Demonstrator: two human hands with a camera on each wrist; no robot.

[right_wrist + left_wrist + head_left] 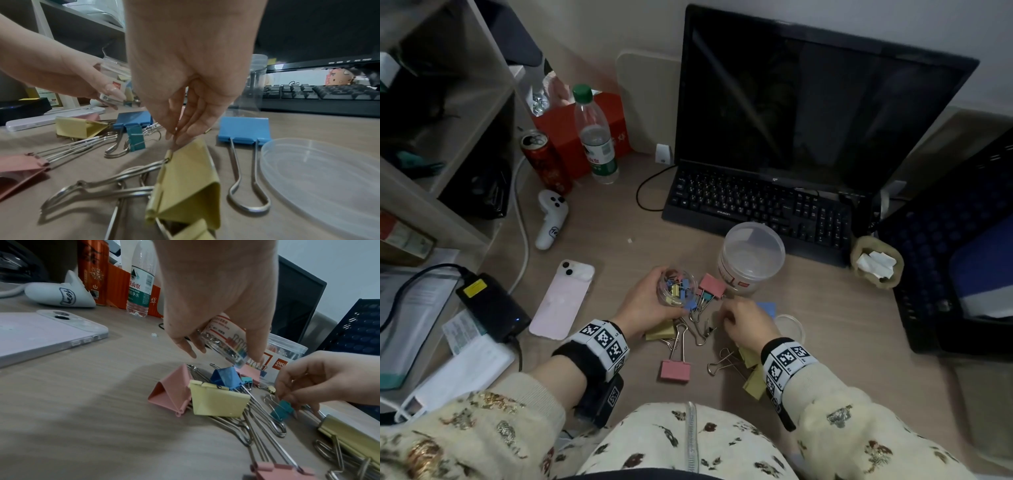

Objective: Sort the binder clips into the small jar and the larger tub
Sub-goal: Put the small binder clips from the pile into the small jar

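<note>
Nearest to you, your left hand (643, 301) grips the small jar (676, 286), tilted with its mouth toward the pile, and some small clips already lie inside. Your right hand (748, 325) reaches down with thumb and fingers pinched together; the left wrist view suggests they close on a small teal clip (281, 409), but I cannot tell if it is really held. Large binder clips, such as the pink one (675, 370) and the yellow one (189, 183), lie spread on the table (825, 308) between your hands. The larger tub (751, 257) stands open just behind the pile, its lid (320, 178) lying flat by your right hand.

To do this step well, I think you should take the small clip by its body, free it from the crossing wire handles, then bring the jar mouth close under it before you release.
</note>
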